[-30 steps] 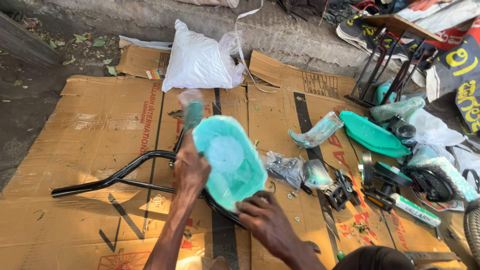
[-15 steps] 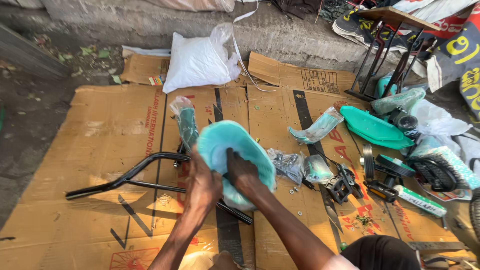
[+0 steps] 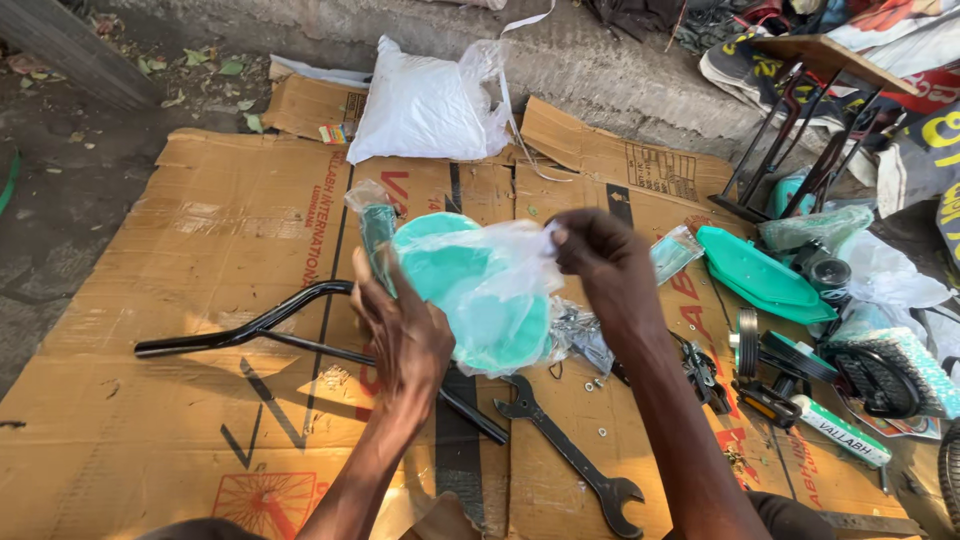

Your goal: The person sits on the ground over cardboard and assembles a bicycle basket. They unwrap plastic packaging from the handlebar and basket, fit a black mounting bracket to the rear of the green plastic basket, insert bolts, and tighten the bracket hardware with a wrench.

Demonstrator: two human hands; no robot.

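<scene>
Hands: left hand (image 3: 405, 335) grips the near-left edge of a teal plastic seat (image 3: 470, 290); right hand (image 3: 600, 255) pinches a corner of the clear plastic wrap (image 3: 500, 275) draped over it.
Seat: smooth, rounded, glossy teal shell, held just above the cardboard sheets (image 3: 200, 300) at centre; its right half is veiled by the wrap.
Wrap: thin, crinkled, translucent film, bunched at the right fingertips.
Frame: black bent metal tube (image 3: 250, 330), lying flat on the cardboard, partly hidden behind the left forearm and the seat.
Spanner: dark, flat, double-ended steel spanner (image 3: 565, 450) below the seat, apart from both hands.
Ground: corrugated brown cardboard, creased and printed.
Background: white filled plastic sack (image 3: 425, 105) against a rough concrete kerb.
Right side: long teal moulded panel (image 3: 765, 275), pedals and wrapped parts, crowded and partly cut off by the edge.
Unclear: small bagged hardware (image 3: 580, 335) beside the seat, contents hard to make out.
</scene>
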